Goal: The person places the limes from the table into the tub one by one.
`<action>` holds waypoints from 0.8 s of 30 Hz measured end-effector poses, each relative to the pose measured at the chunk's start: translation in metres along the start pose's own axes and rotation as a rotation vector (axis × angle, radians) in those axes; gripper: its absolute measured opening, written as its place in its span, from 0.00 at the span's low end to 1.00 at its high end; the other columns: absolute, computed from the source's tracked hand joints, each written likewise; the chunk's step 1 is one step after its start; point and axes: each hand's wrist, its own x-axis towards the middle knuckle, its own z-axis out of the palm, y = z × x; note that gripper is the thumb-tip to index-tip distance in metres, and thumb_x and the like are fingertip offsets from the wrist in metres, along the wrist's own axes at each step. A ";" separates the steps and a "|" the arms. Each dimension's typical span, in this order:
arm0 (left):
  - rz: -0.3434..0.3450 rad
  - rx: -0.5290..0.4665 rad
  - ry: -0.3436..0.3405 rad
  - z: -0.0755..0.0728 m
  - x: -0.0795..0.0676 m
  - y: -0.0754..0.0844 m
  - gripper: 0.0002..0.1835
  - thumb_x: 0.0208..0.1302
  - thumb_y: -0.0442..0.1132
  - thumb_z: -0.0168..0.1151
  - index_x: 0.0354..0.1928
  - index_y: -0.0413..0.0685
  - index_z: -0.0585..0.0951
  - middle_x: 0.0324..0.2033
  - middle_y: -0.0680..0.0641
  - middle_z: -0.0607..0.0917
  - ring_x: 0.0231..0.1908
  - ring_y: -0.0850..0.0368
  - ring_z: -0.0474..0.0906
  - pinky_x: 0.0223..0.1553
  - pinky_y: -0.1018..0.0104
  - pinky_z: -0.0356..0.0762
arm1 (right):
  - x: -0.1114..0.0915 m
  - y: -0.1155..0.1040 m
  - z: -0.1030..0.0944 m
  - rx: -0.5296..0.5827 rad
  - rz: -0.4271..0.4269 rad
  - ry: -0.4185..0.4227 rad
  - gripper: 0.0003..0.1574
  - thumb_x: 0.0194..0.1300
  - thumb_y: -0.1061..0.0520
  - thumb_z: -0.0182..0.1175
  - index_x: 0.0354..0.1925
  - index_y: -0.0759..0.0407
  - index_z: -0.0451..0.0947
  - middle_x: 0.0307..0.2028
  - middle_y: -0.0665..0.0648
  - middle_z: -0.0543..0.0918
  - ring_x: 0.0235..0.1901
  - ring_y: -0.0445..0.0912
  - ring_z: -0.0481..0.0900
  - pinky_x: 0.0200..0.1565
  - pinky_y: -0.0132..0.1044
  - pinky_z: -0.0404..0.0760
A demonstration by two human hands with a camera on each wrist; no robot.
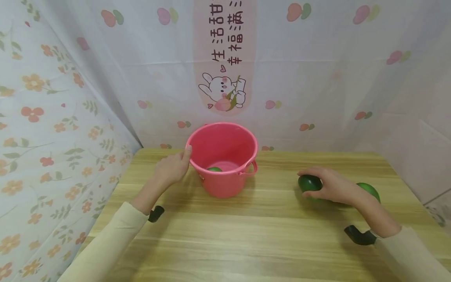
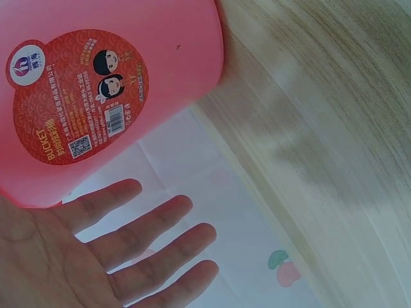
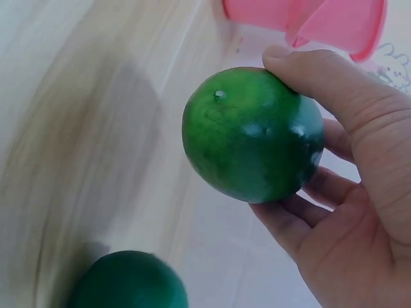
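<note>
A pink bucket [image 1: 225, 184] with a side handle stands upright at the back of the wooden table; part of a green fruit [image 1: 214, 169] shows inside it. My left hand [image 1: 172, 168] is at its left side, thumb hooked over the rim. In the left wrist view, the fingers [image 2: 154, 231] are straight and spread beside the bucket wall. On the right, my right hand [image 1: 331, 186] grips a glossy, lime-like green fruit [image 3: 250, 135] between thumb and fingers. Another green fruit [image 1: 368, 190] lies on the table, partly behind the right wrist.
The wooden table [image 1: 246, 235] ends at a white printed curtain [image 1: 299, 78] behind the bucket. A floral curtain [image 1: 53, 129] hangs on the left. Black curved pieces [image 1: 359, 235] sit at the wrists. A printed label [image 2: 77, 96] is on the bucket.
</note>
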 end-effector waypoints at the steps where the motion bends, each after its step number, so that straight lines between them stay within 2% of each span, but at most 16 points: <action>1: 0.000 0.002 -0.002 -0.001 0.000 0.000 0.44 0.67 0.67 0.14 0.65 0.46 0.69 0.52 0.38 0.77 0.49 0.35 0.73 0.43 0.38 0.67 | 0.002 -0.002 -0.001 -0.005 -0.012 0.006 0.36 0.49 0.45 0.72 0.55 0.55 0.74 0.51 0.51 0.77 0.48 0.49 0.74 0.43 0.46 0.75; 5: 0.000 0.005 -0.006 -0.002 0.000 0.001 0.45 0.66 0.67 0.14 0.65 0.46 0.69 0.52 0.38 0.77 0.49 0.35 0.73 0.44 0.37 0.67 | 0.008 -0.009 -0.006 -0.011 -0.042 0.027 0.37 0.50 0.43 0.71 0.56 0.55 0.73 0.50 0.51 0.76 0.45 0.46 0.75 0.39 0.43 0.76; 10: 0.003 -0.002 -0.004 -0.002 0.000 0.000 0.45 0.66 0.68 0.15 0.64 0.46 0.70 0.51 0.39 0.77 0.48 0.36 0.73 0.44 0.37 0.66 | 0.015 -0.020 -0.013 0.033 -0.066 0.042 0.36 0.51 0.43 0.70 0.56 0.53 0.73 0.49 0.49 0.76 0.42 0.42 0.75 0.37 0.38 0.77; 16: -0.002 -0.001 -0.004 -0.002 -0.001 -0.001 0.45 0.66 0.68 0.15 0.63 0.47 0.70 0.50 0.39 0.78 0.47 0.36 0.73 0.42 0.37 0.67 | 0.025 -0.031 -0.022 0.085 -0.074 0.057 0.35 0.51 0.41 0.69 0.56 0.49 0.72 0.48 0.46 0.76 0.41 0.41 0.74 0.37 0.39 0.77; 24: -0.003 0.006 -0.002 -0.001 -0.001 0.000 0.44 0.67 0.67 0.14 0.63 0.46 0.70 0.50 0.38 0.78 0.48 0.35 0.73 0.42 0.37 0.66 | 0.033 -0.040 -0.031 0.046 -0.071 0.089 0.38 0.50 0.43 0.71 0.57 0.51 0.72 0.49 0.46 0.75 0.43 0.43 0.74 0.39 0.40 0.78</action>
